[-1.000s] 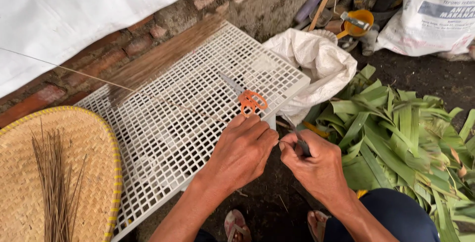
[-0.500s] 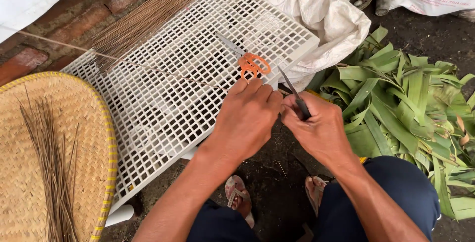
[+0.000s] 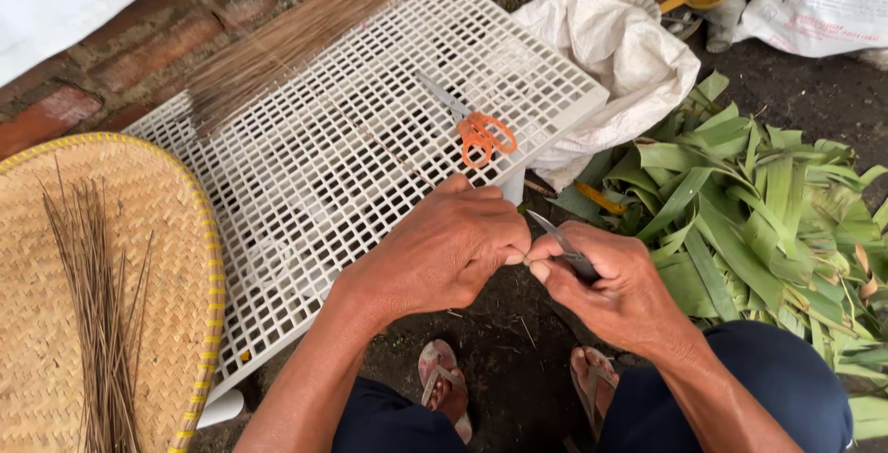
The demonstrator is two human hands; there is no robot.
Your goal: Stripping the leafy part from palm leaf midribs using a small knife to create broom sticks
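Both forearms are extended from the near edge toward the centre, bare. The left hand [image 3: 444,249] is curled palm-down, fingers closed, thumb tip pressed toward the right hand [image 3: 615,282]. The right hand is closed in a fist-like pinch, knuckles up. Fingertips of both are held touching at centre.

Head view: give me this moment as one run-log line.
left hand: pinching thin stick at fingertips | right hand: gripping small knife | orange scissors: lying on white grid panel | green leaves: piled right
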